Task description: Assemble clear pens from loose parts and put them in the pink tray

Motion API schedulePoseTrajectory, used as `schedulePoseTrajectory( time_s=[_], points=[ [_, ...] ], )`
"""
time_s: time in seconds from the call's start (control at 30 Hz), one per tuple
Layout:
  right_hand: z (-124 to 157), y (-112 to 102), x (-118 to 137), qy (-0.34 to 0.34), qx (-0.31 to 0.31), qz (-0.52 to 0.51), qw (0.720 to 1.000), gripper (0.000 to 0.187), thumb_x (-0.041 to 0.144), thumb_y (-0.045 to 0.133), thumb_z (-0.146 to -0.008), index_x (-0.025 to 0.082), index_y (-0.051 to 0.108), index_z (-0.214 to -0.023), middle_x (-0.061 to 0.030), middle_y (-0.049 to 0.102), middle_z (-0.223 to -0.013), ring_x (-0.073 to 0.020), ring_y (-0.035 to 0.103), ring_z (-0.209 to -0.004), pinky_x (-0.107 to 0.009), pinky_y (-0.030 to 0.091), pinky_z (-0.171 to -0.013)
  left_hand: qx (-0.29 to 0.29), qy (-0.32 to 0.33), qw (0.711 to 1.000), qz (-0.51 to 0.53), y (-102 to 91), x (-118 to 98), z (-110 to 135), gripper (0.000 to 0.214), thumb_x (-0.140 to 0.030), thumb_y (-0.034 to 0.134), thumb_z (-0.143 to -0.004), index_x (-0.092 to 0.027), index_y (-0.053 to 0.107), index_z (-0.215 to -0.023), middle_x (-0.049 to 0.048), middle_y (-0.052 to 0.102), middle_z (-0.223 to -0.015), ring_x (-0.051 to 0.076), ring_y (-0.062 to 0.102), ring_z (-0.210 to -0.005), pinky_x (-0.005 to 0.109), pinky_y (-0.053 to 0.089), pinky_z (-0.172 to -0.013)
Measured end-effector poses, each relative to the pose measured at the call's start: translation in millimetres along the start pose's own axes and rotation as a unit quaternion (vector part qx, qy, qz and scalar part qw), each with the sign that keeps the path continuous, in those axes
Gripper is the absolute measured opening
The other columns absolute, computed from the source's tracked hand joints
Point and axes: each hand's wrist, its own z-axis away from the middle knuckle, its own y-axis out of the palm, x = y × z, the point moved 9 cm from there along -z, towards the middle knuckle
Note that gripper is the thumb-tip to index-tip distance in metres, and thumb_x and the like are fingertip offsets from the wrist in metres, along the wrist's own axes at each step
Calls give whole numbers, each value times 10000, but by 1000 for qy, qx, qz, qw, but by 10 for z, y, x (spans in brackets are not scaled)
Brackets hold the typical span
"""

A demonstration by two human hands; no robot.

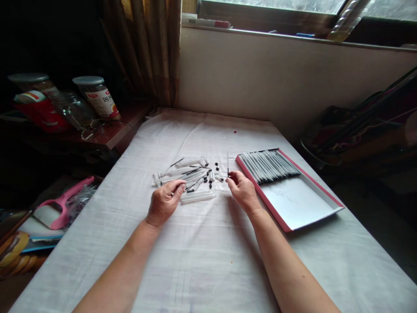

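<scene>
My right hand (pixel 243 191) pinches a thin pen refill (pixel 228 164) that stands upright, translucent above and black near the fingers. Thumb and fingertips of my left hand (pixel 165 201) are pressed together at the near edge of the loose pen parts; what they hold, if anything, is too small to make out. Clear pen barrels (pixel 198 197) lie in a loose heap between and beyond the hands, with black refills (pixel 177 163) among them. Several small black plugs (pixel 216 164) are scattered by the heap, left of my right hand.
A shallow pink-edged box (pixel 312 204) right of my right hand holds a row of black-tipped pens (pixel 269 165). The white cloth (pixel 195 261) covers the table. Jars (pixel 100 98) and glasses (pixel 89 129) sit on a wooden surface at left, above a pink-handled object (pixel 61 204).
</scene>
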Motion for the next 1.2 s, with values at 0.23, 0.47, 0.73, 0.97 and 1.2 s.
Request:
schedulePoseTrajectory(
  time_s=[0.23, 0.47, 0.73, 0.97, 1.2],
  points=[
    [410, 57, -367, 117, -31, -267, 956, 413, 479, 663, -704, 147, 648, -948, -86, 714, -826, -188, 660, -630, -282, 509, -511, -55, 1, 936, -348, -476, 328, -154, 279, -267, 541, -828, -217, 675, -1068, 122, 682, -1135, 317, 573, -1052, 434, 395, -899],
    [438, 71, -374, 144, -35, -307, 940, 435, 508, 710, -649, 151, 631, -884, -70, 690, -750, -183, 642, -599, -245, 473, -421, -23, -38, 918, -393, -469, 472, -142, 245, -349, 545, -842, -226, 686, -1001, 108, 722, -997, 308, 609, -936, 408, 400, -809],
    [452, 96, -358, 142, -26, -323, 935, 394, 481, 700, -661, 163, 599, -870, -52, 665, -746, -172, 621, -600, -240, 467, -428, -96, -49, 975, -192, -589, 444, -160, 173, -364, 609, -785, -215, 667, -852, 47, 695, -809, 217, 632, -781, 320, 461, -745],
    [442, 95, -340, 141, -23, -338, 930, 397, 491, 714, -640, 165, 594, -832, -44, 662, -714, -168, 625, -591, -232, 455, -438, -197, -25, 959, 201, -702, 223, -96, 325, -479, 614, -812, -182, 530, -914, 66, 682, -972, 123, 652, -722, 201, 504, -578],
    [437, 105, -343, 123, -26, -335, 934, 374, 491, 713, -646, 178, 607, -820, -34, 665, -721, -158, 606, -572, -262, 467, -495, -256, 79, 963, 45, -851, -202, 53, 237, -382, 521, -912, -183, 531, -1042, 40, 689, -856, 114, 648, -659, 211, 506, -578]
  ],
)
